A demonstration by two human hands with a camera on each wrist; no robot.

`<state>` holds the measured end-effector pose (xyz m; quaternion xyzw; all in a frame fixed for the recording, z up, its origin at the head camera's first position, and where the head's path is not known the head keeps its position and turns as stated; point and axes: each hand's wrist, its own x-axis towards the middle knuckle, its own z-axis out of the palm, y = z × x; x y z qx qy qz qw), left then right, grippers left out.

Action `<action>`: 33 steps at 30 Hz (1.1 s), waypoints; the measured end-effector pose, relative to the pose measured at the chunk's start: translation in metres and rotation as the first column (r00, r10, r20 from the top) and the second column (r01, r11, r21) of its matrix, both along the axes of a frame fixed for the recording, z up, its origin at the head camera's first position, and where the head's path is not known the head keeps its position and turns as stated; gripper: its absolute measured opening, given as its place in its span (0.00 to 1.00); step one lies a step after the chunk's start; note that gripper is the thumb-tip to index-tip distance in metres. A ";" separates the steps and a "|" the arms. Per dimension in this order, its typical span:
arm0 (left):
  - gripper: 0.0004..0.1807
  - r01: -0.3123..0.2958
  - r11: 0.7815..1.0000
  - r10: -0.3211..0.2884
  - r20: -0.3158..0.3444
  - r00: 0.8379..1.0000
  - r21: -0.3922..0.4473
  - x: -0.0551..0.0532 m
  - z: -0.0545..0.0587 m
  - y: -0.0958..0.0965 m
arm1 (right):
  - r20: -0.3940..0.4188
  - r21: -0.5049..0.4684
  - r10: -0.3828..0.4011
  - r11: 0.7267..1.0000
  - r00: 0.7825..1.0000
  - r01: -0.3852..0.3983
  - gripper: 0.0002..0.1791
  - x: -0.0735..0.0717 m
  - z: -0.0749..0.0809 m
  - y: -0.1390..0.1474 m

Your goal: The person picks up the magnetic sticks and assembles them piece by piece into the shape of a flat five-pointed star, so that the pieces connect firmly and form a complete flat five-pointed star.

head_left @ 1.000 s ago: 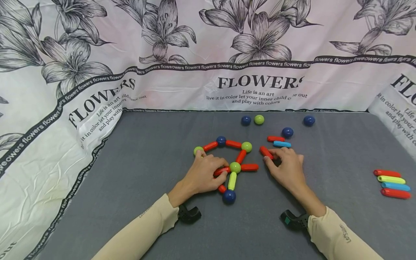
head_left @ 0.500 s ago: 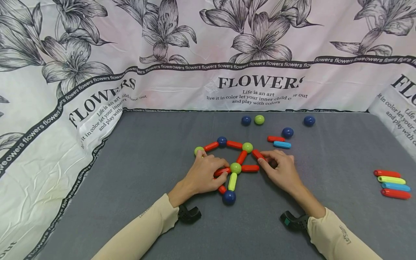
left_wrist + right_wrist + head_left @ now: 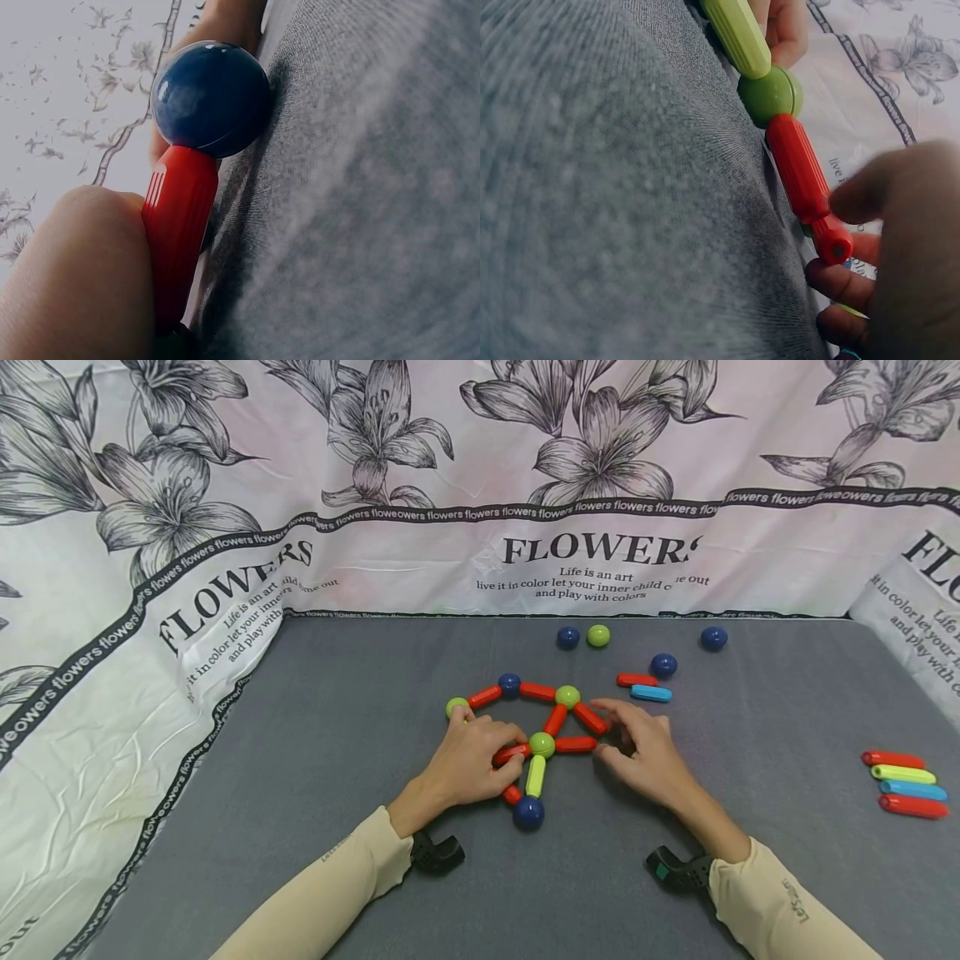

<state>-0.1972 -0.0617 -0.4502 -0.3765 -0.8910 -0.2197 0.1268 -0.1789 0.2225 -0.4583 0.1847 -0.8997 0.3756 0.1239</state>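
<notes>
A flat figure of ribbed plastic toy rods and balls lies mid-table. My left hand (image 3: pixel 474 758) rests over its left part, thumb and forefinger pinching a red rod (image 3: pixel 513 755) beside the central green ball (image 3: pixel 542 744); another finger touches the left green ball (image 3: pixel 456 707). A blue ball (image 3: pixel 211 97) on a red rod (image 3: pixel 180 225) shows large in the left wrist view. My right hand (image 3: pixel 647 752) has thumb and fingers apart, near the free ends of a slanting red rod (image 3: pixel 591 718) and a level red rod (image 3: pixel 575 744). The slanting one meets the upper right green ball (image 3: pixel 567 697).
Behind the right hand lie a short red rod (image 3: pixel 636 680), a blue rod (image 3: pixel 651 693) and a blue ball (image 3: pixel 663 665). More balls sit along the back, including a green one (image 3: pixel 597 636). Several rods, one yellow-green (image 3: pixel 903 774), lie at far right. A flowered cloth (image 3: pixel 600 560) hangs behind.
My right hand has brought the red rod leftward to the upper right green ball, and its fingers have spread off it. My left hand has stayed in place.
</notes>
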 end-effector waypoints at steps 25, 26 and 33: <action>0.11 -0.014 1.000 0.014 -0.001 1.000 -0.006 -0.001 -0.001 -0.001 | -0.105 0.102 0.020 0.995 0.994 -0.010 0.34 0.000 -0.001 -0.006; 0.11 -0.015 1.000 0.015 -0.001 1.000 -0.008 -0.001 -0.001 -0.001 | -0.098 0.105 0.020 0.994 0.995 -0.010 0.35 0.000 -0.001 -0.006; 0.12 -0.025 0.999 0.025 0.003 1.000 -0.021 -0.002 -0.001 0.000 | -0.087 0.081 0.045 0.996 0.995 -0.038 0.34 0.001 -0.001 -0.005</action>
